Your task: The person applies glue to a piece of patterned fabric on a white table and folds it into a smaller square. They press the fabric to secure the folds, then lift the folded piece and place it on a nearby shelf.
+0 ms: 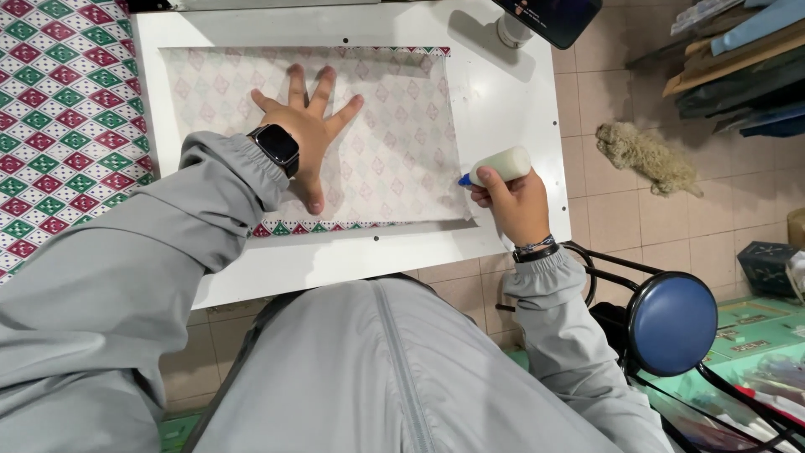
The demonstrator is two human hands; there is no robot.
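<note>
Tiled floor below, blue stool (pixel 672 323) at near right. White board (pixel 511 101) carries a pale patterned sheet (pixel 394 151), face down by the look of it. Right hand (pixel 518 204) is wrapped around a white glue bottle (pixel 501 164), its blue tip touching the sheet's right edge. Left hand (pixel 309 138) lies flat on the sheet, fingers spread wide, gripping nothing. Gluing the edge seems underway; the next stretch wants a steady squeeze along the border. Farther off, a diamond-print cloth (pixel 59 109) lies at left.

Bright even overhead light, soft shadows, sharp focus, wide-angle edge distortion.
</note>
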